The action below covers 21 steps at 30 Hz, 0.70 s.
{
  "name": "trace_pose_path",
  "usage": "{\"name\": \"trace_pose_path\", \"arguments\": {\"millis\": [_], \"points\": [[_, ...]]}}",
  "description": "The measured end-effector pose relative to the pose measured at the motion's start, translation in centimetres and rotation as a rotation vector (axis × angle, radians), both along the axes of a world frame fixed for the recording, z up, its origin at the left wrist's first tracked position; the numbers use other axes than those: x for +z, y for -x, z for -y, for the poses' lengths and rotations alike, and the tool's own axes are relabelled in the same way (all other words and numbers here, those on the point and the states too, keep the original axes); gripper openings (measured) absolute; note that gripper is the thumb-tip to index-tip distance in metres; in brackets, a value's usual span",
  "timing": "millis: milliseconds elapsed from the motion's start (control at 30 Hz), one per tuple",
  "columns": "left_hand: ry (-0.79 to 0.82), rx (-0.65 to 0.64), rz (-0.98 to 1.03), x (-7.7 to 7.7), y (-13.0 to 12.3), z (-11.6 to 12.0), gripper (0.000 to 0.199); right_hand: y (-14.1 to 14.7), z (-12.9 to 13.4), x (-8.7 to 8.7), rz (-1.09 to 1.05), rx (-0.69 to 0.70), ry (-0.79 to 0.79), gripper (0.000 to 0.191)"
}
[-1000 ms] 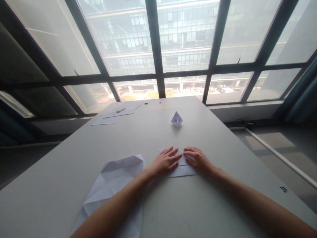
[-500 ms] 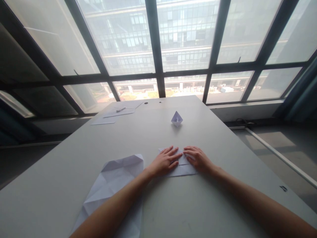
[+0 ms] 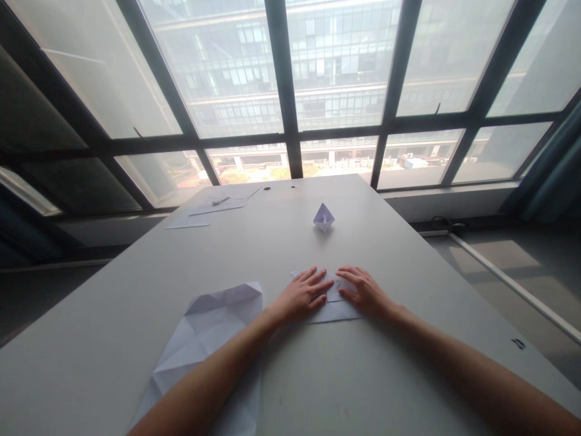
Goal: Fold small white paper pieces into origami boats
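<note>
A folded sheet of white paper [image 3: 334, 312] lies flat on the table under both hands. My left hand [image 3: 306, 293] rests on its left part with the fingers spread. On the right part lies my right hand [image 3: 361, 289], its fingers slightly bent and apart, the tips touching the paper near a folded edge. The far side of the paper is partly hidden by the hands. Beyond them stands a small folded paper boat [image 3: 324, 218]. A creased, unfolded sheet of paper [image 3: 204, 333] lies to the left, partly covered by my left forearm.
At the far left of the white table [image 3: 372, 375] lie several flat paper sheets [image 3: 231, 203] with a small white pen-like object [image 3: 220, 201] on them. A small dark mark [image 3: 518, 344] is near the right edge. Large windows [image 3: 340, 66] stand behind the table.
My right hand's fingers have shifted very slightly on the folded paper, showing a bit more of it. The left hand and the other papers stay where they were.
</note>
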<state>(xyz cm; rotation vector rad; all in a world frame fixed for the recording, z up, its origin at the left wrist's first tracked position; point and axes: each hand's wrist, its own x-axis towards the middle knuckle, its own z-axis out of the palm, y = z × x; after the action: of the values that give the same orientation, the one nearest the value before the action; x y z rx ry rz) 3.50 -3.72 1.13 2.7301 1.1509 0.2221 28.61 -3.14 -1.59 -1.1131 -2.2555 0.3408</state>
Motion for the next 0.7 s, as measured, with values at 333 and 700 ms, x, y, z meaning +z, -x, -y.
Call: {"name": "trace_pose_path", "arguments": {"millis": [333,700], "points": [[-0.021,-0.003,0.016,-0.22,0.04,-0.01,0.048,0.0,-0.06,-0.1,0.002,-0.007,0.007,0.038],[-0.047,0.076,-0.044,-0.9,0.03,-0.22,0.068,-0.1,-0.13,0.09,0.14,0.143,-0.011,0.036]]}}
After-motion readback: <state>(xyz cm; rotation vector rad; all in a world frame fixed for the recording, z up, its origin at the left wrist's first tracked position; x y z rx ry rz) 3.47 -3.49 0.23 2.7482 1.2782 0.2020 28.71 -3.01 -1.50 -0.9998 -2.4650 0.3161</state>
